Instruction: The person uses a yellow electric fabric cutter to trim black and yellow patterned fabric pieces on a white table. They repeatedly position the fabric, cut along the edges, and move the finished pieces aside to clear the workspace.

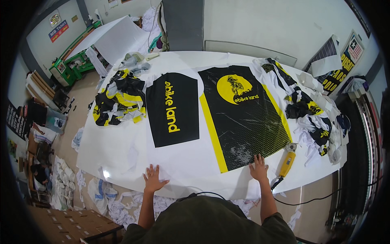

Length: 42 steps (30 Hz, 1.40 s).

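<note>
My left hand (154, 179) rests on the near edge of the white table (109, 150), fingers spread and holding nothing. With its fingers apart, my right hand (258, 168) lies at the lower right edge of a large black and yellow printed fabric panel (243, 126); its fingertips reach that edge. Left of this panel lies a narrower black fabric piece (185, 101) with yellow lettering, flat and apart from it. A yellow handheld electric fabric cutter (287, 163) lies just right of my right hand, its round metal head touching or near the panel's lower right corner.
Heaped black, yellow and white fabric scraps (120, 99) cover the table's left side, with another heap (315, 110) on the right. The cutter's black cord (308, 202) trails off to the right. White scraps (126, 207) litter the floor. Other people (40, 175) are at far left.
</note>
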{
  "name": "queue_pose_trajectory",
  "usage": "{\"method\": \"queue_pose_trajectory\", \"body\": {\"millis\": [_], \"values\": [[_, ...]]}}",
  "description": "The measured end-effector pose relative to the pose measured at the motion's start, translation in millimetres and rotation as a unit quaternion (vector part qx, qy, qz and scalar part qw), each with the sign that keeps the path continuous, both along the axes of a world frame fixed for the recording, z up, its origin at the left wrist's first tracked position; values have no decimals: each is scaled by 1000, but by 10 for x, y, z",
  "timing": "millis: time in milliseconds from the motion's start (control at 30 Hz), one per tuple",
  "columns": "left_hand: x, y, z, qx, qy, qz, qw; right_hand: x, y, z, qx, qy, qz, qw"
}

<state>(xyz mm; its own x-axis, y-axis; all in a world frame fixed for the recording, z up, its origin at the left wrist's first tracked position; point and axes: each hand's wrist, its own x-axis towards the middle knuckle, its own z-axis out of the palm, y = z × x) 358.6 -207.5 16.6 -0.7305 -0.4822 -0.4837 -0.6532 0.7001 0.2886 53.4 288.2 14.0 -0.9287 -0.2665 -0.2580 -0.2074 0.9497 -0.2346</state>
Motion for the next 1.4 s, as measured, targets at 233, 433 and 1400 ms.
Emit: {"method": "queue_pose_trajectory", "body": {"millis": [233, 433, 1400], "values": [[120, 183, -63, -2, -6, 15, 1000, -30, 148, 66, -57, 86, -39, 994], [-74, 406, -79, -29, 74, 28, 996, -555, 965, 335, -38, 300, -335, 892], [-294, 222, -113, -37, 23, -29, 999, 1739, 207, 860, -263, -95, -123, 952]]}}
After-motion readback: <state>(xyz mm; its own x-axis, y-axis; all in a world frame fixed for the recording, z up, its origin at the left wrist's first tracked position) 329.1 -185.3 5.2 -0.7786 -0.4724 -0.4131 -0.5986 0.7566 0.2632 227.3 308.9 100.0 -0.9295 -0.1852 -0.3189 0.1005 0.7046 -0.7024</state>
